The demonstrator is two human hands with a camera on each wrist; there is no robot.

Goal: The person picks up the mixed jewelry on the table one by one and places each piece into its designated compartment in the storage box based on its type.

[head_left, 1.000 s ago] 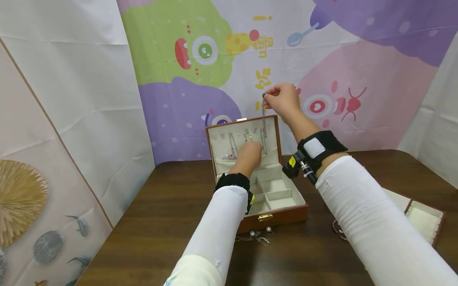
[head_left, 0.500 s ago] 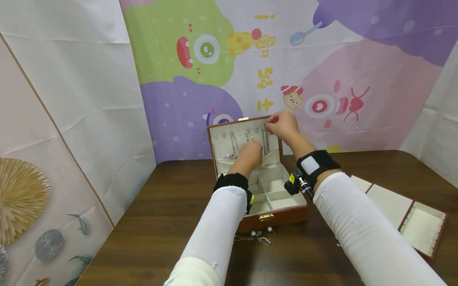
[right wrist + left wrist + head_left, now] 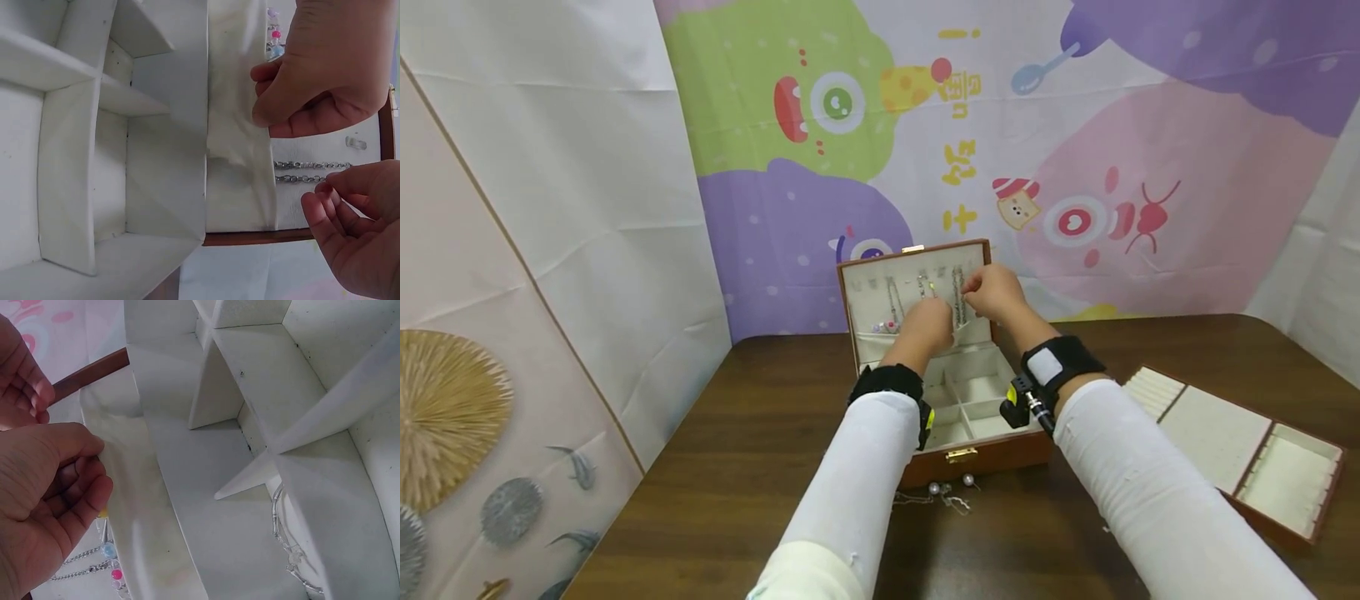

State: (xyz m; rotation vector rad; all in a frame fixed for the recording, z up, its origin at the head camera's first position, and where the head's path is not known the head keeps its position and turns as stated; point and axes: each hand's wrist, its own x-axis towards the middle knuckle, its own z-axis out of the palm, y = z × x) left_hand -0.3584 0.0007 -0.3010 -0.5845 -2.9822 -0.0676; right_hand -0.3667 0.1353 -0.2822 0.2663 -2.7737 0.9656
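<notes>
An open jewelry box (image 3: 1000, 455) with a cream lining stands on the table, its lid (image 3: 871, 275) raised. Inside the lid, my left hand (image 3: 925, 327) pinches the edge of the fabric pocket (image 3: 236, 94). My right hand (image 3: 997, 293) is at the lid's right side, thumb and fingertips on one strand of a silver chain necklace (image 3: 306, 165). That chain hangs down in two strands, their lower ends at the pocket's edge. Left of it hangs a necklace with colored beads (image 3: 886, 327). A silver bracelet (image 3: 281, 534) lies in a compartment of the box.
A cream-lined tray (image 3: 1217, 437) with sections lies on the table at the right. In front of the box are pearl earrings (image 3: 968, 481) and a thin silver chain (image 3: 958, 503). A printed cloth (image 3: 820, 200) hangs behind the table.
My right hand has come down from above the lid, lowering the chain necklace against the lining, then slid down along it. The left hand has stayed at the pocket.
</notes>
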